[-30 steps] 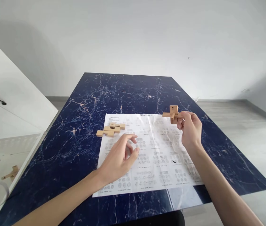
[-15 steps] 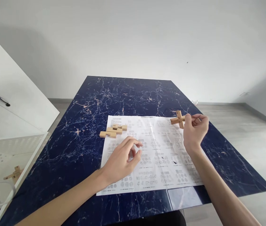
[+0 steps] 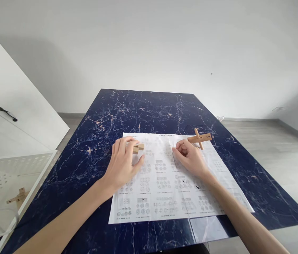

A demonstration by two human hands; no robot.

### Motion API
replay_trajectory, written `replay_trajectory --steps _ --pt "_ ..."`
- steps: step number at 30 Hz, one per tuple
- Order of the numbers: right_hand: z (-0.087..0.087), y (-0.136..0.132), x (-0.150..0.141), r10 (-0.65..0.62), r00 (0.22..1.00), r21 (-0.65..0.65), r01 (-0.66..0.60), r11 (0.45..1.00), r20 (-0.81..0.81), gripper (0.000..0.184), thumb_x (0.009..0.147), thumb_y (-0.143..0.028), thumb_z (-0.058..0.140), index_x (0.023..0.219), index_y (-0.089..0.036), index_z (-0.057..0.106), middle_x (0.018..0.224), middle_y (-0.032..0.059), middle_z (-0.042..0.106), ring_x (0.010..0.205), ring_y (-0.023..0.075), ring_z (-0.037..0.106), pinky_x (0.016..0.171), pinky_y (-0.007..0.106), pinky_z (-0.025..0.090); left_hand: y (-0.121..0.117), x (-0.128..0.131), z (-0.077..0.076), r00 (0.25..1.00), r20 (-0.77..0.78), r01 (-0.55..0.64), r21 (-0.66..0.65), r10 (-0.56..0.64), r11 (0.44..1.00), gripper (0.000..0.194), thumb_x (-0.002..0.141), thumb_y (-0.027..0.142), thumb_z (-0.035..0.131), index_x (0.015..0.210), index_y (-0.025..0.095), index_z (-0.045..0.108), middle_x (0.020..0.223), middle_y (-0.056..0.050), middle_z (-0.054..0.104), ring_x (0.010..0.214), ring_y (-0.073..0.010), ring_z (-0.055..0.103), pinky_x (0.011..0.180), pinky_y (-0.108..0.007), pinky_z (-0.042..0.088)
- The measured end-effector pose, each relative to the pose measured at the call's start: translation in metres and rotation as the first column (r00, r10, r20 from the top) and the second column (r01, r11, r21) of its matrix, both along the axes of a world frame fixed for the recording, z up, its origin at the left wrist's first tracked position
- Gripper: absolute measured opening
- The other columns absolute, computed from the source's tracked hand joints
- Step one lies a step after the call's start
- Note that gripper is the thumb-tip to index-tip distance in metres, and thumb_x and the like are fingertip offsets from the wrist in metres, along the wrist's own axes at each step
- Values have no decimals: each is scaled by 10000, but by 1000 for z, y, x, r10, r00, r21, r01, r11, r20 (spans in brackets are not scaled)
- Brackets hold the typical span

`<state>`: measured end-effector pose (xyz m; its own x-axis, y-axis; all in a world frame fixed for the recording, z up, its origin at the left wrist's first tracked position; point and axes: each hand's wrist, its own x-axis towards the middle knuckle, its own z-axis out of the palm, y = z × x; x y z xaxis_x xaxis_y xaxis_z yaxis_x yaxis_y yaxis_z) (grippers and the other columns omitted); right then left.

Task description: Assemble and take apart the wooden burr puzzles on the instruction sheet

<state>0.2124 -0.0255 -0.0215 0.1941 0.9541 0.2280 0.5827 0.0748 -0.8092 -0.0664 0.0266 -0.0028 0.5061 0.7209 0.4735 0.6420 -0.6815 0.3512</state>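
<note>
My left hand (image 3: pixel 124 158) reaches over a group of notched wooden puzzle pieces (image 3: pixel 140 146), its fingers resting on or just above them. The thumb is spread away, and the hand covers most of the pieces. With its fingers curled in, my right hand (image 3: pixel 191 158) is low over the printed sheet (image 3: pixel 170 165), and I see nothing held in it. Just behind its knuckles lies a wooden cross of interlocked pieces (image 3: pixel 204 138) at the sheet's upper right edge, a dark mark on one bar. Rows of small printed diagrams cover the paper.
The dark blue marbled table (image 3: pixel 143 113) extends back to a pale wall. A flat, shiny rectangular object (image 3: pixel 208 229) lies at the near edge. On the lower left, another wooden cross piece (image 3: pixel 19 197) is beside the table. A white cabinet (image 3: pixel 11 95) stands at left.
My right hand has let go of the wooden cross and moved left and nearer; the cross now lies turned differently. My left hand has moved left and forward onto the wooden pieces.
</note>
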Motion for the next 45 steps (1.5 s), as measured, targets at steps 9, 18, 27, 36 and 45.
replay_trajectory --steps 9,18,27,36,45 --pt "-17 15 20 -205 922 -35 205 978 -330 328 897 -513 701 1017 -260 529 972 19 636 560 134 564 460 282 409 17 -8 -12 988 -139 -69 20 72 997 427 1026 511 588 1307 189 577 1365 -181 586 1339 -404 505 1143 -624 362" --pt "-20 16 31 -373 817 -45 395 918 -439 280 885 -435 686 1004 -270 493 854 -6 567 568 151 577 401 260 379 18 -8 -11 988 -138 -70 -15 67 997 393 1045 500 553 1292 196 578 1303 -161 638 1246 -382 571 1089 -591 401" --pt "-15 13 22 -236 901 -48 234 971 -365 255 897 -450 693 955 -246 553 882 4 646 564 129 556 489 276 409 21 -10 -14 991 -129 -31 -82 20 996 361 1051 445 576 1316 202 549 1322 -148 624 1214 -365 563 1027 -543 469" --pt "-15 12 24 -28 967 -89 6 996 -254 221 939 -438 681 960 -231 605 739 -18 643 580 159 547 579 314 422 9 -4 -12 992 -57 98 -208 -112 973 356 1028 444 666 1298 245 547 1309 -111 618 1219 -350 581 1035 -539 499" --pt "-11 17 34 39 977 -99 -61 993 -211 267 959 -478 639 983 -215 602 753 2 645 569 154 537 549 306 408 3 -4 -1 968 42 242 -410 -247 879 656 933 486 777 1470 293 452 1477 -120 534 1397 -365 515 1133 -580 496"
